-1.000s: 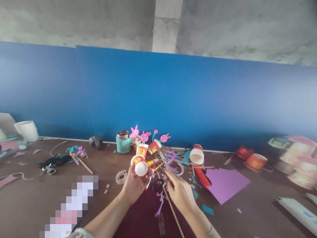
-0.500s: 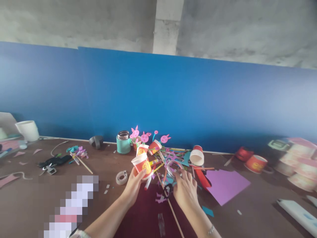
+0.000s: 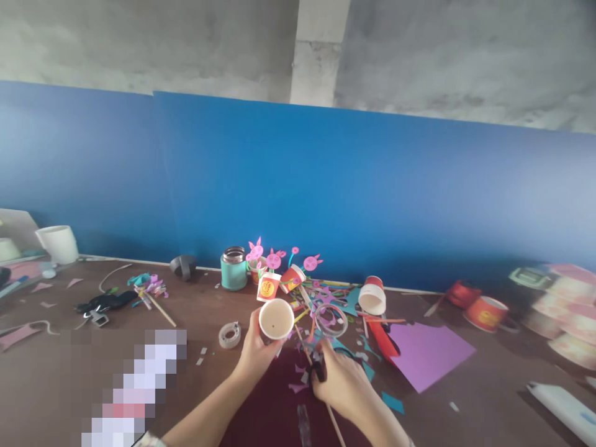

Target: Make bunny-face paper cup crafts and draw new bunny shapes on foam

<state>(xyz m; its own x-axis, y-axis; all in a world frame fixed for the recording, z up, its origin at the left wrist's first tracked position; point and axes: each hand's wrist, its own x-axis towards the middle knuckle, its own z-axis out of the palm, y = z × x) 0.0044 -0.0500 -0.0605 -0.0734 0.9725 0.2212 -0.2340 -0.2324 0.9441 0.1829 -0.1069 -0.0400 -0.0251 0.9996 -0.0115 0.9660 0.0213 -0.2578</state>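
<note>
A: In the head view, how many hands are at work, and what do they have?

B: Two. The left hand (image 3: pixel 254 351) curls round one paper cup (image 3: pixel 276 318), whose open mouth faces the camera, over the middle of the counter (image 3: pixel 493 372). The right hand (image 3: pixel 342 375) has bent fingers touching one black looped thing (image 3: pixel 318 372); I cannot tell whether they close on it.

A: And right around them?

B: One wooden stick (image 3: pixel 336 425) runs under the right hand, and one clear strip (image 3: pixel 303 424) lies between the forearms. One tape roll (image 3: pixel 230 335) sits left of the paper cup, one larger clear ring (image 3: pixel 331 320) beyond the right hand.

A: What stands towards the far edge?

B: Three red cups (image 3: pixel 269 288), one tilted, with three pink animal faces (image 3: pixel 274 259) above them. Just left, one teal jar (image 3: pixel 233 273).

A: Further right?

B: One purple sheet (image 3: pixel 431 357) lies flat. Behind it, closer to the far edge, are two red containers (image 3: pixel 487 313), both blurred. On the far left, also near that edge, stands one white cup (image 3: pixel 58 244).
</note>
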